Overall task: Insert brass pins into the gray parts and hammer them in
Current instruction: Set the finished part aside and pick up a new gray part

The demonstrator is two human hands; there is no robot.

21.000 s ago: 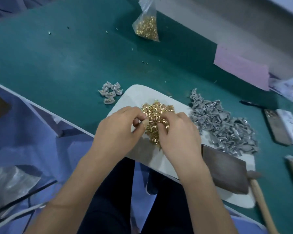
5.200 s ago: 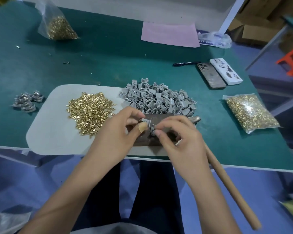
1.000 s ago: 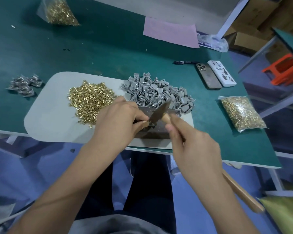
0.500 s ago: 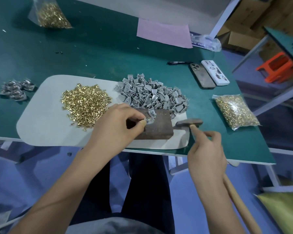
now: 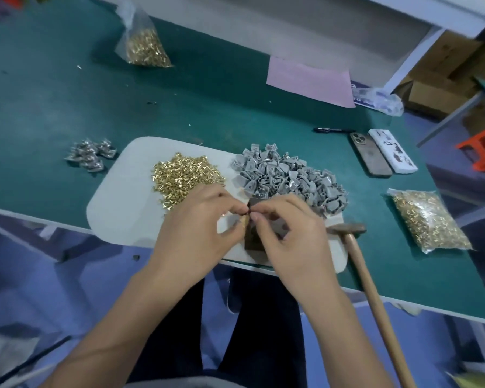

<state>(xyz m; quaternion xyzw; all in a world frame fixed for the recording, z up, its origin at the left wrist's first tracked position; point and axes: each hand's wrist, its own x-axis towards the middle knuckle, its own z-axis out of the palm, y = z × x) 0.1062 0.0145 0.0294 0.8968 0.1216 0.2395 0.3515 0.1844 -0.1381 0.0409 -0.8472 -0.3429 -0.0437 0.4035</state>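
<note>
Since half a second ago our right hand point(image 5: 289, 236) has let go of the wooden-handled hammer point(image 5: 359, 256), which now lies at the right edge of the pale grey mat point(image 5: 115, 214), head on the mat, handle running back past the rim of the green surface point(image 5: 53, 107).

Nearest item: our two hands, meeting fingertip to fingertip over the dark rectangular metal block point(image 5: 254, 242). Our left hand point(image 5: 199, 233) has thumb and fingers curled together in a pinch; our right hand pinches likewise against it. What they pinch is hidden between the fingertips, so we cannot tell whether it is a part or a pin.

Next, on the mat: loose heap of small brass pins point(image 5: 185, 176), left of centre; heap of moulded grey plastic parts point(image 5: 289, 177), right of it, just beyond the block.

Off the mat, left: small cluster of grey parts point(image 5: 91, 155).

Right side: clear bag of brass pins point(image 5: 429, 222); two phones point(image 5: 384, 154) side by side; black pen point(image 5: 329, 130).

Far: second clear bag of pins point(image 5: 146, 47); pink sheet of paper point(image 5: 310, 81).
</note>
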